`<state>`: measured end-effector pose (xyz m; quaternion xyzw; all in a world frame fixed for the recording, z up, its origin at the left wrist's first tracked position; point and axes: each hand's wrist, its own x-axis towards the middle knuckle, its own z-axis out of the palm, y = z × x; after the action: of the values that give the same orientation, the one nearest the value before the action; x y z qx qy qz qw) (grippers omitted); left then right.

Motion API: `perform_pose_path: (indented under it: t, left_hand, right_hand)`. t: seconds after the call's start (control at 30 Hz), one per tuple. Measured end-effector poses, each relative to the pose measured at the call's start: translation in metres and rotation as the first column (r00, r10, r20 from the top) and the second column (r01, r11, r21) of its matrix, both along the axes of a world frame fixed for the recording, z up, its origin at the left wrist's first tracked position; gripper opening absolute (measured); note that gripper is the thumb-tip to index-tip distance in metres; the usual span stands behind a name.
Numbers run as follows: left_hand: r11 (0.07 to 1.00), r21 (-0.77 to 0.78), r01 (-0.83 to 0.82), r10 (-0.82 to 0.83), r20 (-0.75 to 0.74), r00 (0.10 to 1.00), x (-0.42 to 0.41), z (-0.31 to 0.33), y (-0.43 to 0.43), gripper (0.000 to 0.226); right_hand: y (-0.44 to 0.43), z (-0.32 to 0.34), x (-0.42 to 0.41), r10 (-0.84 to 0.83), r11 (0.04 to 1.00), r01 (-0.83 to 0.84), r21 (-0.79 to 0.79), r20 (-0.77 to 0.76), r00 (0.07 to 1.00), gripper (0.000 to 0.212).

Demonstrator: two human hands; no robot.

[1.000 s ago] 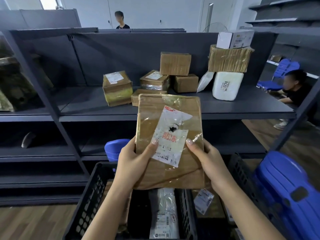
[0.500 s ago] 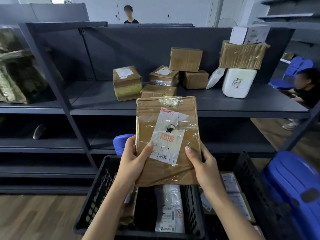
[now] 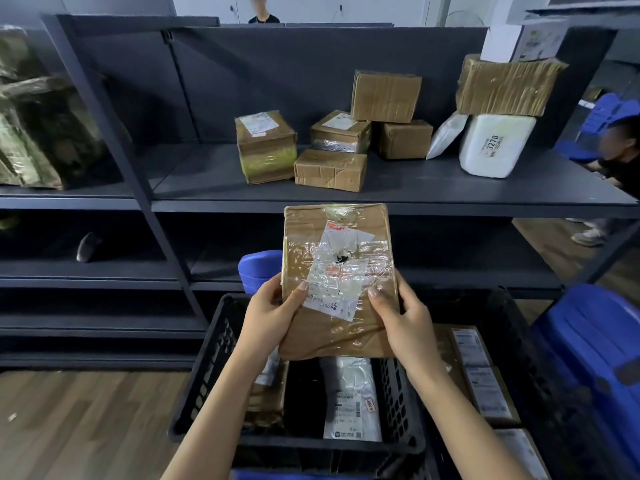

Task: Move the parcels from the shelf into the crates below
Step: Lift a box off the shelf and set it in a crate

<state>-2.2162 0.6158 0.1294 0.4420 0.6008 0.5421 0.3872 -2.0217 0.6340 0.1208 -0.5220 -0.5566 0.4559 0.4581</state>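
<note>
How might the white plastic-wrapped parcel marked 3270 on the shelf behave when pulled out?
The white plastic-wrapped parcel is likely soft: rounded corners. Pulling it would probably topple the brown taped cardboard box and small white carton stacked above.

parcel (image 3: 337, 329) brown, wht label (image 3: 341, 271) | crate (image 3: 214, 358) blk mesh | shelf (image 3: 415, 188) dk grey

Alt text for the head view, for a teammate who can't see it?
Left hand and right hand grip a taped brown parcel above a black crate holding other parcels. Behind, a dark shelf carries brown boxes and a white package.
</note>
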Motion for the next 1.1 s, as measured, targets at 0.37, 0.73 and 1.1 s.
perform_pose_path:
  t: [0.37,0.73,1.1]
  left_hand:
    - [0.986,-0.133,-0.105,0.082,-0.172,0.982,0.008,-0.066,0.009,0.017]
    - [0.95,-0.295,-0.099,0.003,-0.31,0.951,-0.007,-0.149,0.02,0.037]
    - [0.899,-0.435,-0.058,-0.122,-0.374,0.92,-0.022,-0.258,0.04,0.035]
  right_hand:
    - [0.018,-0.061,0.001,0.062,0.983,-0.036,-0.183,0.139,0.988,0.046]
    - [0.031,-0.167,-0.011,0.109,0.93,-0.026,-0.365,0.209,0.972,0.062]
    - [0.051,-0.261,-0.02,0.181,0.913,-0.018,-0.407,0.364,0.914,0.044]
